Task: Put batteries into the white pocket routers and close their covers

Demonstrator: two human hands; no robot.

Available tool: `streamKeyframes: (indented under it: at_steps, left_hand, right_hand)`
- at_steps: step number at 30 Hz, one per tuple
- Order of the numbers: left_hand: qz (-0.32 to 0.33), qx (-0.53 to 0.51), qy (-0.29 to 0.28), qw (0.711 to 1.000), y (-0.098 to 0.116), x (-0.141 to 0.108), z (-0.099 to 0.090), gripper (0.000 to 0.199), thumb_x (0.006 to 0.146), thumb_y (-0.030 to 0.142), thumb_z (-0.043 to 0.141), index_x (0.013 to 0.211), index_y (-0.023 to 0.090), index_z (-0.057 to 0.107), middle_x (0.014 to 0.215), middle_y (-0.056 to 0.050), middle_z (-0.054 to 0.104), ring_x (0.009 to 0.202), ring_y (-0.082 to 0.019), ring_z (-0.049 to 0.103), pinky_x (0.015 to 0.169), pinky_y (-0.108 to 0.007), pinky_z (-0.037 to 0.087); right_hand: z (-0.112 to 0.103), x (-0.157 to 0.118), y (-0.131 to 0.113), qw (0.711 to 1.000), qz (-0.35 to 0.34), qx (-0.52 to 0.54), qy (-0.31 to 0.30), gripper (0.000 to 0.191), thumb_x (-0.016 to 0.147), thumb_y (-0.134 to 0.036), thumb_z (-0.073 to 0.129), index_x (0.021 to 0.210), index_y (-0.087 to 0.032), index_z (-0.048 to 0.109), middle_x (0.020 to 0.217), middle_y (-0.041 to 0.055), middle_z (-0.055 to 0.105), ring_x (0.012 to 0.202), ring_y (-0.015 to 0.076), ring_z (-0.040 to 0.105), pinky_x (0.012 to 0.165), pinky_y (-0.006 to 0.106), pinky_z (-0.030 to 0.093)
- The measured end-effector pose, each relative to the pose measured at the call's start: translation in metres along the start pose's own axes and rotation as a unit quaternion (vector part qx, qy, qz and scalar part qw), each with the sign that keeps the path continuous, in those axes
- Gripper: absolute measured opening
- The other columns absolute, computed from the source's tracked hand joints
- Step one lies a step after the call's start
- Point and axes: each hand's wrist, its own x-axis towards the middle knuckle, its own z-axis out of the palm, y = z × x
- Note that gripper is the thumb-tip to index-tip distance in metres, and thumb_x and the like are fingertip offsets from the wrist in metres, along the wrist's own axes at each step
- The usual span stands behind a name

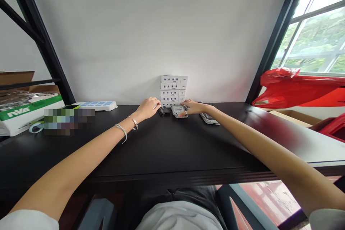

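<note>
My left hand (149, 107) has its fingers bent and pressed together. A thin white sliver shows at its fingertips, too small to make out. Just right of those fingertips, a small black block-like item (164, 111) lies on the black table (167, 143). My right hand (191, 107) grips a flat light-grey case-like piece (178, 110) at its right side, thumb at the front edge and fingers at the back. Partly hidden by my right wrist is a white-rimmed device with a dark middle (209, 119). Behind both hands rises a stack of small white drawer-like boxes (174, 90) against the wall.
At the left lie a white-and-green box (29, 109), a white tray with blue panels (98, 105) and a blurred patch of items. A red plastic bag (293, 88) and an open cardboard box (292, 118) are at the right. Black frame posts (276, 36) flank the table.
</note>
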Motion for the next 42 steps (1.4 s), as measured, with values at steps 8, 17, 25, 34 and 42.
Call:
streamKeyframes:
  at_steps: [8,17,25,34,42]
  left_hand:
    - [0.016,0.027,0.008,0.999,0.002,-0.003,-0.003,0.031,0.093,0.031,0.036,0.093,0.018,0.064,0.095,-0.008,0.066,0.094,-0.024,0.058,0.082,-0.035,0.044]
    - [0.038,0.046,-0.004,0.998,0.007,-0.010,0.000,0.031,0.092,0.032,0.037,0.084,0.019,0.064,0.084,-0.006,0.064,0.084,-0.023,0.058,0.082,-0.036,0.042]
    - [0.032,0.035,0.008,0.999,0.009,-0.011,-0.006,0.032,0.092,0.031,0.038,0.077,0.019,0.063,0.078,-0.006,0.063,0.081,-0.023,0.058,0.079,-0.036,0.041]
    - [0.000,-0.037,0.043,0.998,0.019,-0.009,-0.005,0.026,0.091,0.030,0.039,0.081,0.020,0.061,0.086,-0.004,0.066,0.079,-0.019,0.060,0.069,-0.029,0.045]
    - [0.064,-0.194,-0.035,0.978,0.058,-0.010,0.003,0.017,0.085,0.032,0.051,0.080,0.020,0.062,0.079,-0.001,0.065,0.074,-0.016,0.060,0.068,-0.026,0.046]
  right_hand:
    - [-0.041,-0.060,0.008,0.998,0.058,-0.018,-0.021,0.078,0.057,-0.069,0.068,0.121,-0.025,0.056,0.127,0.0100,0.054,0.115,0.0358,0.051,0.095,0.046,0.044]
    - [-0.037,-0.082,0.067,0.996,0.065,0.005,-0.061,0.087,0.050,-0.060,0.077,0.128,-0.030,0.054,0.131,0.0090,0.055,0.120,0.0390,0.049,0.093,0.050,0.047]
    - [-0.031,-0.083,0.071,0.995,0.060,0.062,-0.043,0.099,0.048,-0.053,0.081,0.136,-0.025,0.046,0.132,0.0130,0.053,0.121,0.0398,0.048,0.096,0.051,0.044]
    - [-0.008,-0.087,-0.035,0.993,-0.097,0.062,0.031,0.084,0.053,-0.062,0.075,0.120,-0.024,0.041,0.125,0.0097,0.050,0.113,0.0326,0.050,0.092,0.045,0.043]
    - [0.024,-0.083,-0.063,0.996,-0.080,0.039,-0.004,0.069,0.060,-0.070,0.066,0.103,-0.023,0.037,0.111,0.0070,0.047,0.103,0.0289,0.050,0.086,0.041,0.043]
